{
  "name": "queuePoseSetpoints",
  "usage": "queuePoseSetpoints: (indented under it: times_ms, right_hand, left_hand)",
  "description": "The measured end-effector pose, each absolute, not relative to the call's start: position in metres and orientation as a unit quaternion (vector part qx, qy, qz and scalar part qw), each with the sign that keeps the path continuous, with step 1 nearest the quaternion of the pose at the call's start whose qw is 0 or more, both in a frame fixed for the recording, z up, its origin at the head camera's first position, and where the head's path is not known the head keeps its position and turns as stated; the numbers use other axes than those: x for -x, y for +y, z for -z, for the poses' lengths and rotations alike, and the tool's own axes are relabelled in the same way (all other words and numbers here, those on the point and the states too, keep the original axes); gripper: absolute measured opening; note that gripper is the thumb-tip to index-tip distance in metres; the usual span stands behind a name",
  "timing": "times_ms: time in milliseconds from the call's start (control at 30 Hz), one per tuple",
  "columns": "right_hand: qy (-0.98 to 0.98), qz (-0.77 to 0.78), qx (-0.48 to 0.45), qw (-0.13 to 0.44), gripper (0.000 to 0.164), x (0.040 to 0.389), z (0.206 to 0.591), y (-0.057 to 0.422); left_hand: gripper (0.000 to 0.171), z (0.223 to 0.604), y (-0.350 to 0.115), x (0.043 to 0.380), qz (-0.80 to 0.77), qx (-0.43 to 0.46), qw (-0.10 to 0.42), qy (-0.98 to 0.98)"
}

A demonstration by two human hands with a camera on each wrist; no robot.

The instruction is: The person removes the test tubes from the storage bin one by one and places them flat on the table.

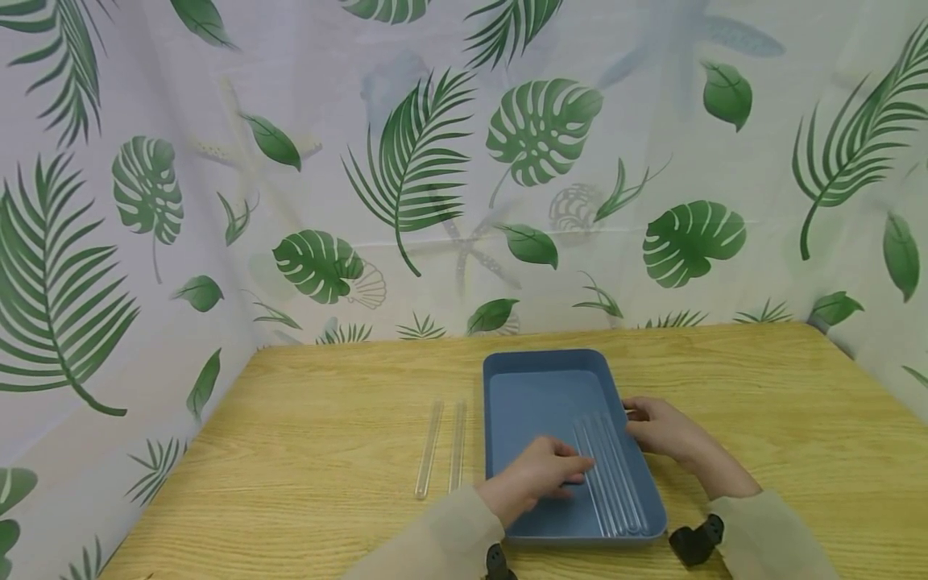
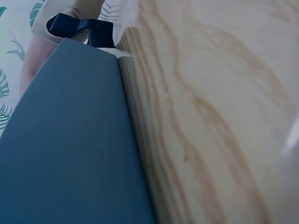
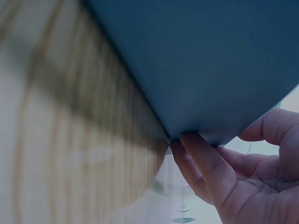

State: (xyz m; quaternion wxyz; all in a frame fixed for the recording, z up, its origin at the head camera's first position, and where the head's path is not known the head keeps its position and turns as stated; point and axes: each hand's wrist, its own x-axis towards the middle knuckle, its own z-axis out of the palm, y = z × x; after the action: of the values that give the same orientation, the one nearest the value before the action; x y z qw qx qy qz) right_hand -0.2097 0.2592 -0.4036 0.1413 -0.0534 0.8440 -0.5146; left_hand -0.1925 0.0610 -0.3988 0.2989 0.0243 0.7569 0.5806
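Note:
A blue rectangular tray (image 1: 532, 403) rests on the table, with several clear glass tubes (image 1: 616, 483) side by side along its right part. Over the tray, my left hand (image 1: 540, 474) has its fingers loosely bent beside the leftmost tube; no tube shows within them. Whether the fingertips touch that tube is unclear. My right hand (image 1: 663, 431) grips the tray's right wall. In the right wrist view, fingertips (image 3: 191, 137) press the outer wall low down, and the thumb reaches over the rim. The left wrist view shows the tray's outer wall (image 2: 79, 140) but not the left hand.
Two more clear glass tubes (image 1: 429, 451) lie apart from each other on the wooden table (image 1: 326, 451), left of the tray. A leaf-patterned cloth (image 1: 464, 201) hangs behind the table and along its sides. Dark wrist cameras (image 1: 698, 540) are worn at both sleeves.

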Motion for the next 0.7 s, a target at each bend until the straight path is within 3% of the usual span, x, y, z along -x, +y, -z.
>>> queuePoseSetpoints:
  times_ms: [700]
  right_hand:
    - [0.849, 0.506, 0.053, 0.141, 0.049, 0.2102, 0.402, 0.2595]
  left_hand:
    - [0.035, 0.4051, 0.071, 0.1893, -0.601, -0.026, 0.272, 0.751]
